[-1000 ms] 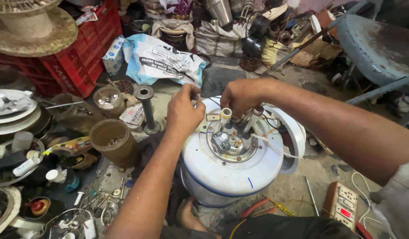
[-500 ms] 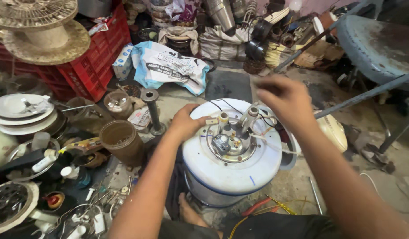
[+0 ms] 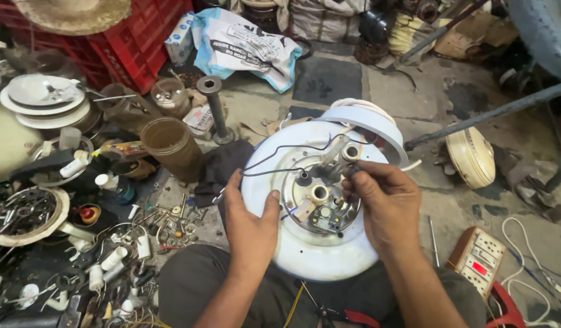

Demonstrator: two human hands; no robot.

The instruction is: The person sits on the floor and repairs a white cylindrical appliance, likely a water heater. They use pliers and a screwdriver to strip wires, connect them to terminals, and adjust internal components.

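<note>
Sat over a dusty concrete floor [image 3: 414,91] crowded with workshop clutter. Passed, far left, a red crate [image 3: 110,48] and a stack of white discs [image 3: 43,100]; nearer, a litter of screws [image 3: 171,222] and other small bits. Came next to a brown jar [image 3: 171,146] and an upright metal post [image 3: 215,109], both just left of the white tank [image 3: 317,255], with a printed bag [image 3: 244,45] far behind.

Found the tank in the middle, near the knees, round face up, with a metal plate [image 3: 323,212] of fittings at its centre. Pressed the left hand [image 3: 250,222] flat on that face by the left rim, fingers together, thumb out, beside a thin black wire [image 3: 280,161]. Pinched with the right hand [image 3: 383,206] at a small fitting [image 3: 351,172] by the upright tubes; could not tell exactly what it was.

Judged the tank heavy, stiff and smooth enough to slip; best taken by the rim or sides with both hands, never by the wires or thin fittings, which looked fragile.

Noted, right of it, a cream fan cover [image 3: 472,157] and a socket box [image 3: 481,258], well apart. Saw little open room on the left, more bare floor far and right.
</note>
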